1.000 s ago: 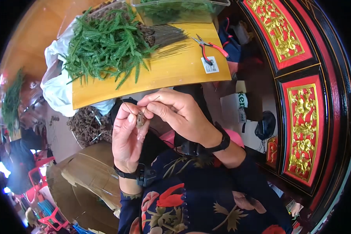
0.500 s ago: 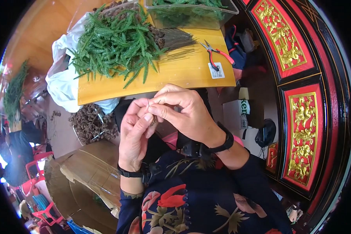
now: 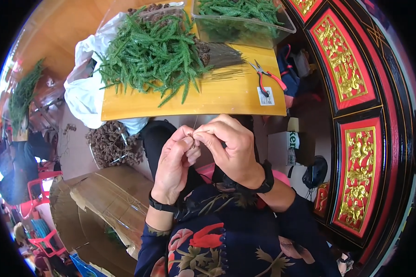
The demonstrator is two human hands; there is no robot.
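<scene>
Over my lap, just in front of the table edge, both my hands meet fingertip to fingertip. My left hand (image 3: 173,161) is closed, its thumb and forefinger pinching. My right hand (image 3: 231,143) pinches at the same spot from the right. A thin wire (image 3: 195,122) sticks up from between the fingertips. Whatever else the left fingers curl around is hidden. Beyond them on the yellow table (image 3: 171,109) lies a pile of green artificial fir sprigs (image 3: 152,55). Dark pine cones (image 3: 203,53) and a bundle of thin wires (image 3: 226,55) lie to its right.
Red-handled pliers (image 3: 266,76) lie near the table's right side by a white label (image 3: 265,96). A clear plastic bin (image 3: 235,34) of sprigs stands behind. Left are a white bag (image 3: 83,92), a heap of brown cones (image 3: 113,143) and a cardboard box (image 3: 111,187).
The view has shifted, so the table sits lower and farther right. My hands remain together, fingertips closer now. The brown piece seen below the left fingers is hidden, and wire shows above them.
</scene>
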